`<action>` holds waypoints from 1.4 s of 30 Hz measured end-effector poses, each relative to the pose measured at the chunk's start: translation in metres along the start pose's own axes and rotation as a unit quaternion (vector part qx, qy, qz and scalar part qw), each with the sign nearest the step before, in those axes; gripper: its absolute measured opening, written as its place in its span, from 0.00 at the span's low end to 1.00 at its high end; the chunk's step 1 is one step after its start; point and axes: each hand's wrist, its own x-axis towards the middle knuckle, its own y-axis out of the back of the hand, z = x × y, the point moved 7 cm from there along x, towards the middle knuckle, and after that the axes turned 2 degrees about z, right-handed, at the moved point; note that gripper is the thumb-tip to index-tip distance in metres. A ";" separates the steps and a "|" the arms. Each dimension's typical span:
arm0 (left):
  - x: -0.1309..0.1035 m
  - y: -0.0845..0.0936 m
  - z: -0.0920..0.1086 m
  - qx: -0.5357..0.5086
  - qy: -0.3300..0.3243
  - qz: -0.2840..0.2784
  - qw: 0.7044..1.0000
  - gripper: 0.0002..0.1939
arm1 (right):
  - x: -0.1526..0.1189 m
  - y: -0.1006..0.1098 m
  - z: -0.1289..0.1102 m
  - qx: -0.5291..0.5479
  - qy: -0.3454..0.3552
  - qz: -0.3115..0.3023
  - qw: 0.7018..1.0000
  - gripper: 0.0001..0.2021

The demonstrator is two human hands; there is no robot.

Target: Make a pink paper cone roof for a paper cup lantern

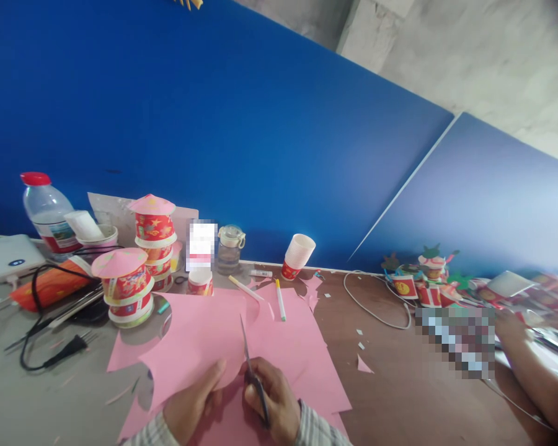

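My right hand (279, 396) is closed around the dark handles of a pair of scissors (246, 347), whose blades point up and away over the pink paper. Large cut sheets of pink paper (195, 341) lie in front of me, with curved bites along the left edge. My left hand (188, 406) pinches the paper near its lower part, thumb on top and fingers partly hidden. On the far part of the paper rest a yellow-capped marker (280, 300) and a second pale marker (245, 288).
Stacked red paper-cup towers with pink cone roofs (152, 223) stand at left, near a bottle (49, 217) and a black plug (65, 353). Behind are a water jar (229, 254) and stacked cups (298, 254). Another person's arm (530, 371) is at right, beside cup crafts (430, 291).
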 end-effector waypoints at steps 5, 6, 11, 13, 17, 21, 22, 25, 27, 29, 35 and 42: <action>0.000 -0.001 -0.002 -0.017 -0.001 0.003 1.000 0.29 | 0.000 -0.002 0.003 0.021 -0.007 -0.010 1.000 0.18; 0.000 -0.001 -0.002 -0.018 0.001 0.002 1.000 0.29 | 0.000 -0.002 0.003 0.023 -0.009 -0.011 1.000 0.18; 0.000 -0.001 -0.003 -0.003 0.011 0.001 1.000 0.29 | -0.001 0.000 0.003 0.006 -0.014 0.003 1.000 0.19; 0.001 0.000 -0.002 0.009 0.010 0.001 1.000 0.29 | 0.000 -0.001 0.003 0.013 -0.017 0.004 1.000 0.18; 0.002 0.003 -0.002 0.039 0.010 -0.007 0.999 0.29 | 0.000 -0.001 0.004 0.029 -0.027 0.012 0.999 0.16; 0.005 0.005 -0.004 0.062 0.012 -0.016 0.998 0.28 | 0.000 -0.003 0.008 0.046 -0.035 0.007 0.998 0.15; 0.005 0.005 -0.004 0.067 0.012 -0.017 0.998 0.28 | 0.000 -0.003 0.008 0.051 -0.034 0.007 0.998 0.14; 0.006 0.007 -0.006 0.080 0.011 -0.017 0.997 0.27 | 0.001 -0.002 0.010 0.063 -0.030 0.006 0.998 0.14; 0.006 0.008 -0.006 0.088 0.013 -0.016 0.996 0.27 | 0.001 -0.002 0.012 0.065 -0.030 0.005 0.997 0.13; 0.007 0.009 -0.006 0.094 0.016 -0.014 0.995 0.27 | 0.001 -0.001 0.014 0.058 -0.032 0.008 0.998 0.13; 0.008 0.009 -0.009 0.098 0.017 -0.008 0.995 0.26 | 0.002 0.003 0.017 0.027 -0.031 0.027 0.999 0.13; 0.014 0.015 -0.014 0.112 0.014 -0.010 0.994 0.26 | 0.000 0.001 0.012 0.027 -0.044 0.024 0.998 0.12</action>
